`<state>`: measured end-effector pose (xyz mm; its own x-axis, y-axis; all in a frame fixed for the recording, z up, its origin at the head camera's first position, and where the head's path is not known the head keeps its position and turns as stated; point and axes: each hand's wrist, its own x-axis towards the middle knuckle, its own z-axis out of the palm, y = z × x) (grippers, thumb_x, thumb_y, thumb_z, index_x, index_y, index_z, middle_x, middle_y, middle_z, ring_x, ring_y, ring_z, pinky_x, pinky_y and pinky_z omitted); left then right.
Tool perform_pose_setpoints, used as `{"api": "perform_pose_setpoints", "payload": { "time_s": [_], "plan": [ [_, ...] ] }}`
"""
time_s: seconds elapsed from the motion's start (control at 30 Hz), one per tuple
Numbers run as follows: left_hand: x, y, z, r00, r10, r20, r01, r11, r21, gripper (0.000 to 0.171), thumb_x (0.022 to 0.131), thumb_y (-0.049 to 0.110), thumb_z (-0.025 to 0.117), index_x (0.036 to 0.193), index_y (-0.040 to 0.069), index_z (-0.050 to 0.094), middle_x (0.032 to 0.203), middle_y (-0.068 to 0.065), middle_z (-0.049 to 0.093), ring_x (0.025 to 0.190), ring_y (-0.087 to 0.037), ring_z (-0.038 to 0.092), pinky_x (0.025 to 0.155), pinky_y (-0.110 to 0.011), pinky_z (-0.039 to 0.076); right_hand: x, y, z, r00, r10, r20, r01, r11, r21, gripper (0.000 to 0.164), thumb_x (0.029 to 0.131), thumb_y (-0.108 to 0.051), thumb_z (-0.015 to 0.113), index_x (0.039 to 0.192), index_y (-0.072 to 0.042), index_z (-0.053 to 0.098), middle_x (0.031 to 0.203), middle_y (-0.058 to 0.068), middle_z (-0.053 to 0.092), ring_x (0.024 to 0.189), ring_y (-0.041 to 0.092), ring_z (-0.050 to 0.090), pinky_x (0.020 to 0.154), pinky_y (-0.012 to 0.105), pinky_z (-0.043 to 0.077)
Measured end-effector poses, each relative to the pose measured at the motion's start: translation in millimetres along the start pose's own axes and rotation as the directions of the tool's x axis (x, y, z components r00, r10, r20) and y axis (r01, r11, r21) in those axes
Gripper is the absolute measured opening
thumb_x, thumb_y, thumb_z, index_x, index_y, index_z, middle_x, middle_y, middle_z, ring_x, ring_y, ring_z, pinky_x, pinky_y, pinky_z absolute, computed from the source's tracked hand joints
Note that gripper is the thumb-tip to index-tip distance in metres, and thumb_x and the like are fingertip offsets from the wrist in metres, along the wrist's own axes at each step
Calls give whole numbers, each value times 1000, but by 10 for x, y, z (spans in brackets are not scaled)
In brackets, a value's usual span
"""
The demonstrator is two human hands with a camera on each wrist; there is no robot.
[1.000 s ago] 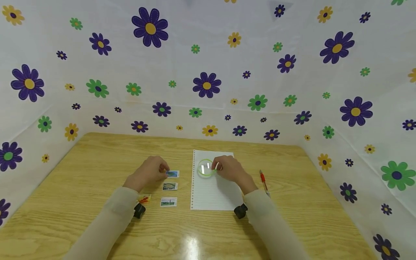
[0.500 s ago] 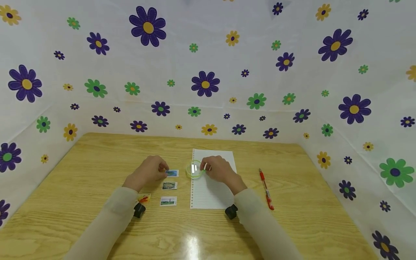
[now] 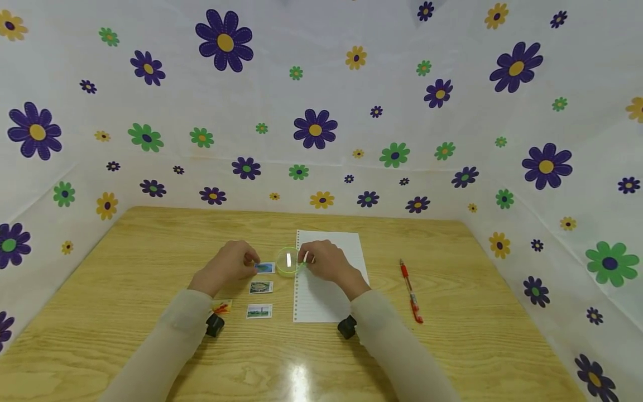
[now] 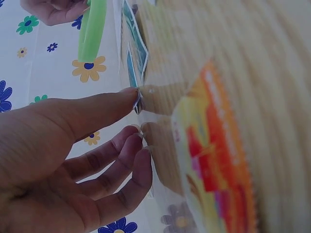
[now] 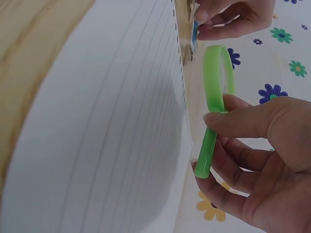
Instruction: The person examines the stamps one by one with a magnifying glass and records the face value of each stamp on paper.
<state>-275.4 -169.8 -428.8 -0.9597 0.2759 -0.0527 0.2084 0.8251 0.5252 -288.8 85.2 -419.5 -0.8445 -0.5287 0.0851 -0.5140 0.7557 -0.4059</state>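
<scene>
My left hand [image 3: 231,261] pinches the left edge of a blue stamp [image 3: 266,268] at the table, thumb on top in the left wrist view. Below it in the head view lie a stamp with an oval structure [image 3: 261,287] and one with a green landscape [image 3: 259,311]. My right hand [image 3: 324,260] grips the green handle of a magnifying glass [image 5: 206,150] between thumb and fingers. Its round lens [image 3: 287,258] is over the table between the blue stamp and the lined paper's holed edge. A yellow and red stamp [image 4: 206,160] lies near my left wrist.
A sheet of lined paper [image 3: 321,304] lies under my right hand. To its right is a red pen [image 3: 412,293]. The wooden table [image 3: 166,240] is bounded at the back and sides by a flower-printed white cloth [image 3: 341,89].
My right hand has moved left with the magnifying glass, from over the paper to beside the blue stamp. The left hand stays in place at that stamp.
</scene>
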Motion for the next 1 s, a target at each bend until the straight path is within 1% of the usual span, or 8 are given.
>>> {"api": "perform_pose_setpoints", "payload": {
  "time_s": [0.1,0.17,0.4,0.73,1.0],
  "plan": [
    [-3,-10,1,1000,-3,1,3,1000,-4,18,90,7,78,107,4,79,111,-15,74,102,-28,66,98,-52,55,15,-37,18,1000,-9,0,9,1000,-3,20,92,3,68,96,-14,77,92,7,75,79,18,64,66,30,51],
    [-4,-18,1,1000,7,3,-7,1000,-2,18,89,7,78,107,3,79,110,-16,74,101,-29,66,97,-52,55,21,-59,31,1000,-15,1,15,1000,-8,19,92,2,68,97,-14,77,92,6,75,79,17,64,65,29,51],
    [-5,-25,5,1000,-10,13,11,1000,-12,18,90,7,78,108,4,79,110,-15,74,103,-29,67,98,-52,55,20,-119,66,1000,-20,11,20,1000,0,17,92,0,70,98,-14,77,94,7,75,80,18,64,65,31,50],
    [-8,-44,31,1000,-3,17,3,1000,-3,19,89,8,79,108,4,79,110,-15,75,103,-29,68,98,-52,55,-15,-170,90,999,-35,7,36,999,-3,21,92,3,67,96,-14,78,94,8,76,82,20,66,66,33,52],
    [20,-33,16,1000,-4,9,4,1000,0,19,90,8,78,109,5,79,111,-15,75,104,-30,67,99,-52,55,0,-192,79,999,-39,4,39,999,1,17,92,1,70,97,-13,79,92,7,75,79,19,64,63,30,50]
  ]
}}
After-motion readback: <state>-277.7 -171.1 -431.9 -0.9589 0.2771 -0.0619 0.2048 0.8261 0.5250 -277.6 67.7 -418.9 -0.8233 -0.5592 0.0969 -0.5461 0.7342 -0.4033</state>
